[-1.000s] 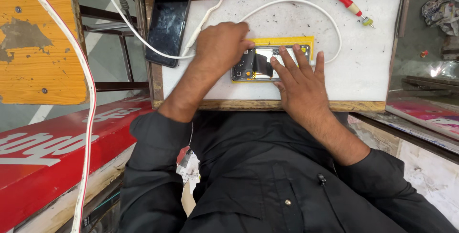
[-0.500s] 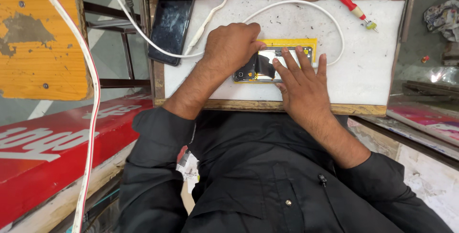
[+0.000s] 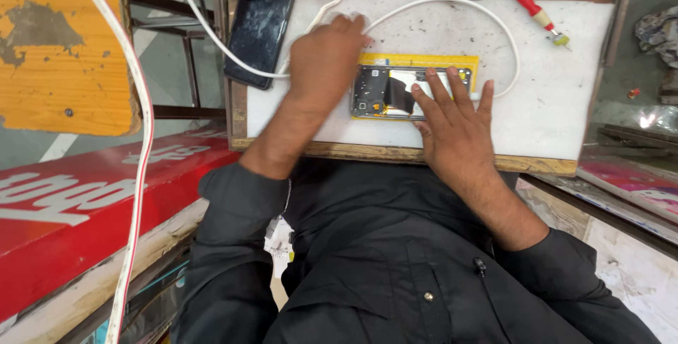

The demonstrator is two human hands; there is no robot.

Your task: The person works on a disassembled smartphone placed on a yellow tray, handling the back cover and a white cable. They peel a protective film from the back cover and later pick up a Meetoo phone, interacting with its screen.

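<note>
The opened phone with exposed dark circuitry [image 3: 395, 92] is lying on a yellow rectangular mat [image 3: 424, 61] on the white-topped desk [image 3: 565, 104]. It is pinned by the right hand [image 3: 452, 125], fingers [image 3: 441, 93] spread flat, nothing gripped. The left hand [image 3: 325, 61] has been shifted off the phone toward the white cable [image 3: 452, 5]; its fingers are curled and any hold cannot be told. So the phone is now steadied one-handed.

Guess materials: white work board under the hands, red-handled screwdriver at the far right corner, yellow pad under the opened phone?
White work board: looks like painted or laminated wood, matte, scuffed and speckled, raw wooden edge showing. Red-handled screwdriver: glossy plastic handle in red and cream, probably a metal shaft; tip too small to tell. Yellow pad under the opened phone: possibly rubber or plastic, flat and matte; uncertain.
</note>
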